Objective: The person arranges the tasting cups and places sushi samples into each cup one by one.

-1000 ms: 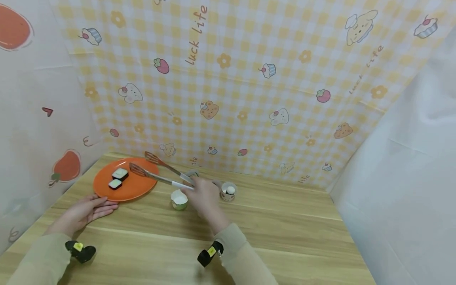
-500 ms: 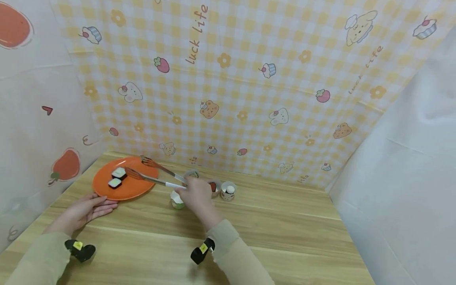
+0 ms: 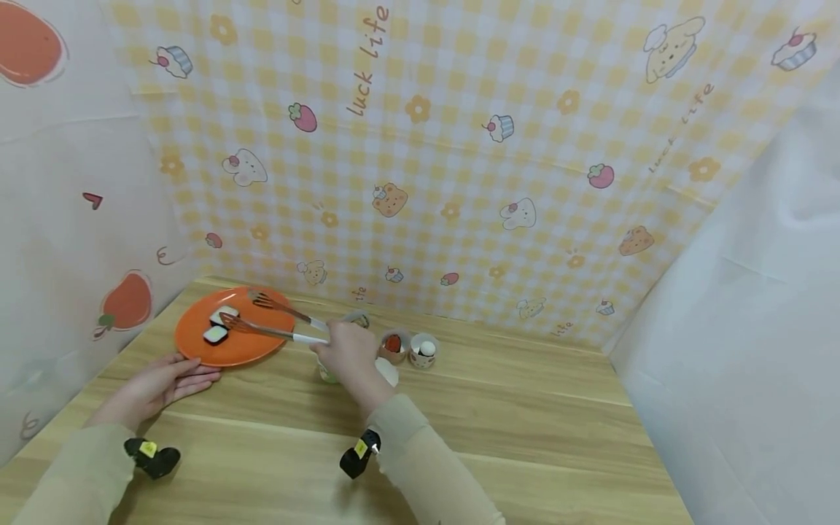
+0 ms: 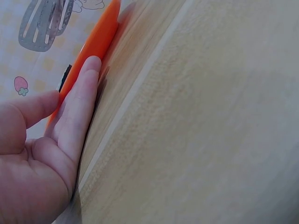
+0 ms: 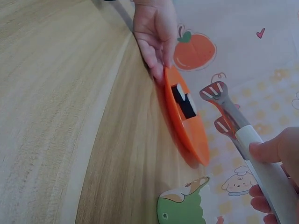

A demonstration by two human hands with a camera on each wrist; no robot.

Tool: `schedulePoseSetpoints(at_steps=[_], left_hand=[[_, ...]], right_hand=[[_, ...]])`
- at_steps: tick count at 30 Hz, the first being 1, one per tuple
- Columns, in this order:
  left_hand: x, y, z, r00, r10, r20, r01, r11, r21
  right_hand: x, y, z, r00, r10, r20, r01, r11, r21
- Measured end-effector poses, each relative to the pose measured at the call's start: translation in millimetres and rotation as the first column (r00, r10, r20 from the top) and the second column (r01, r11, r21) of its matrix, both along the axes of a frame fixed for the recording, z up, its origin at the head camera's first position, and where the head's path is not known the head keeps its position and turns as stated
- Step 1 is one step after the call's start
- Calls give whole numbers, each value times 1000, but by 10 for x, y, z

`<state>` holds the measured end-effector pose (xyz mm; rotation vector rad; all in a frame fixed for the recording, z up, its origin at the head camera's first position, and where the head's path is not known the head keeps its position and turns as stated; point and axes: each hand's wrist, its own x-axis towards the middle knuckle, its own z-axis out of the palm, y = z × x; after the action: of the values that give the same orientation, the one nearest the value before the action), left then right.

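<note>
In the head view, two toy sushi pieces (image 3: 215, 335) with white tops and dark sides lie on an orange plate (image 3: 197, 334). My left hand (image 3: 172, 383) holds the plate's near rim, thumb at the edge (image 4: 46, 105) and straight fingers beneath. My right hand (image 3: 351, 354) grips the white handles of metal tongs (image 5: 254, 149). The slotted heads of the tongs stand apart above the plate; one overlaps the farther sushi piece (image 3: 227, 313) in the head view. Nothing shows between the heads.
Right of the plate stand several small paper cups. One cup (image 3: 394, 357) holds something red, another (image 3: 423, 360) a white ball. A green cup (image 5: 180, 207) and a white-lined one (image 3: 388, 370) are partly hidden by my right hand. Patterned cloth hangs behind the wooden table (image 3: 512, 430).
My right hand has moved left with the tongs, bringing their heads farther over the plate towards the sushi. More cups show behind it. My left hand stays on the plate.
</note>
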<state>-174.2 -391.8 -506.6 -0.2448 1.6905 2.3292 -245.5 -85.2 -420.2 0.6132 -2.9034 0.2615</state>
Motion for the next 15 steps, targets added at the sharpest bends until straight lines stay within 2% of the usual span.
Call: schedulePoseSetpoints(at_steps=[9, 15], left_hand=[[-4, -3, 3, 1000, 3, -3, -3, 1000, 25], [-3, -8, -10, 1000, 5, -3, -5, 999, 38]], right_hand=[[-39, -76, -19, 1000, 14, 6, -14, 1000, -11], [-39, -131, -16, 1000, 9, 21, -10, 999, 43]])
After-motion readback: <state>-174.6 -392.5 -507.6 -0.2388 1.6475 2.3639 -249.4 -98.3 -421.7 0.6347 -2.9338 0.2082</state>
